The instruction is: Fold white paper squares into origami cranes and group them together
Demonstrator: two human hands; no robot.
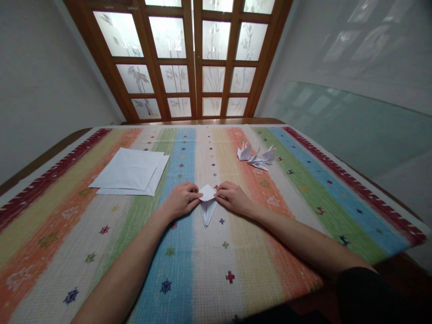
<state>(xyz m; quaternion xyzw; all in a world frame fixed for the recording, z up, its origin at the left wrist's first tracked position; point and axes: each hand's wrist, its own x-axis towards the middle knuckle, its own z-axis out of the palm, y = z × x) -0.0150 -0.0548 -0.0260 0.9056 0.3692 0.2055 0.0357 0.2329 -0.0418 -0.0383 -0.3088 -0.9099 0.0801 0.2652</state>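
Folded piece (207, 194): white paper, matt; sheets (126, 171): smooth matt paper; tablecloth (211, 270): woven cloth, matt; door frame (195, 85): brown wood, slightly glossy; panes (216, 41): frosted glass.

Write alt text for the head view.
Two bare hands, left and right, pinch a partly folded white paper from either side on a striped cloth. White sheets lie to the left, folded paper cranes to the right; glazed wooden doors stand behind.
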